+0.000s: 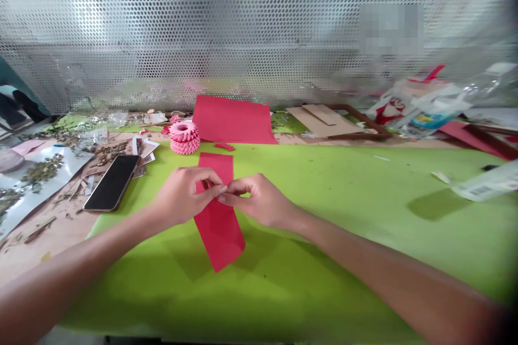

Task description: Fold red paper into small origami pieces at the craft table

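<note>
A long red paper strip [222, 237] runs away from me above the green table sheet [324, 188], its near end a little raised and curled. My left hand [182, 191] comes from the left and my right hand [259, 199] from the right. Their thumbs and index fingertips meet in pinches over the middle of the strip. Whatever lies between the fingertips is too small and hidden to name. Beyond the hands stands a pink folded-paper ring stack [185, 137], with a small red paper scrap [224, 146] beside it.
A larger red sheet [232, 120] lies at the back. On the left are a phone [112, 183], photos and dried plant bits. Brown card [324, 120], a wooden frame and plastic bags fill the back right. A translucent bottle [489, 183] lies at the right.
</note>
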Action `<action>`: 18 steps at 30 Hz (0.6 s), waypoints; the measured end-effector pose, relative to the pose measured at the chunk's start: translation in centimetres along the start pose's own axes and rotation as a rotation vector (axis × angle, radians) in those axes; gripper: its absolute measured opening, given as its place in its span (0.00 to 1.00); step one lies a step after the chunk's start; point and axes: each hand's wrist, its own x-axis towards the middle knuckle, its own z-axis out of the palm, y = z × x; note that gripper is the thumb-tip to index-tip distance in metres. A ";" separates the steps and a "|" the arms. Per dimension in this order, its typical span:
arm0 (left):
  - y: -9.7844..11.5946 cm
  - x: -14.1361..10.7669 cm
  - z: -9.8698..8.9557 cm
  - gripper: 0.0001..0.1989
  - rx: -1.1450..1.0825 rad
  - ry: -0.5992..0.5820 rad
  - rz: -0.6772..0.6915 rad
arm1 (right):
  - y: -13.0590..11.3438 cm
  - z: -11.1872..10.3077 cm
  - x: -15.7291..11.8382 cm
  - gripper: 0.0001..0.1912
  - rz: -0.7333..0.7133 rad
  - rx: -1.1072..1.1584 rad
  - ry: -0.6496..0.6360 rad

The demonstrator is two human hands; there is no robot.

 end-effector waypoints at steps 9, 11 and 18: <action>-0.7 0.3 1.0 0.07 0.105 0.019 -0.031 | 0.3 -0.4 0.6 0.23 0.058 0.012 -0.021; -1.2 0.7 0.7 0.07 0.052 0.077 -0.044 | 0.5 -0.6 0.7 0.24 0.079 0.013 -0.011; -4.3 1.9 -0.7 0.10 0.021 0.316 -0.137 | 1.1 -1.6 1.0 0.21 0.097 0.003 0.036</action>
